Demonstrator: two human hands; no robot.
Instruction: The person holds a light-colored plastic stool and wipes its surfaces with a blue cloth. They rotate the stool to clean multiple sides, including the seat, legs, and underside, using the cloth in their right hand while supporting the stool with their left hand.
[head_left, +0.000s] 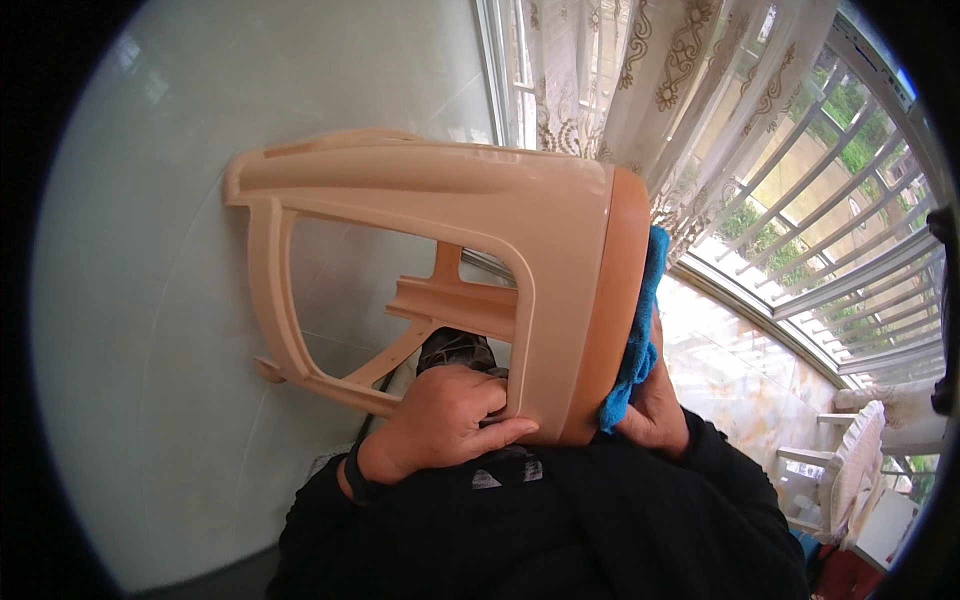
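A beige plastic stool (564, 285) with an orange seat (616, 285) is tipped on its side in front of me, its seat turned to the right and its legs to the left. My left hand (454, 420) grips the lower edge of the stool's side opening, thumb on the outside and some fingertips hidden behind the rim. With my right hand (654, 412) I hold a blue cloth (639, 341) pressed to the top face of the seat. Much of that palm and its fingers is hidden by the cloth and the seat.
A dark shoe (455, 349) shows through the stool's opening. Pale glossy tiles (150, 262) spread at the left. Patterned sheer curtains (660, 82) hang by a barred window (817, 187) at the upper right. A white chair with a cushion (851, 469) stands at the lower right.
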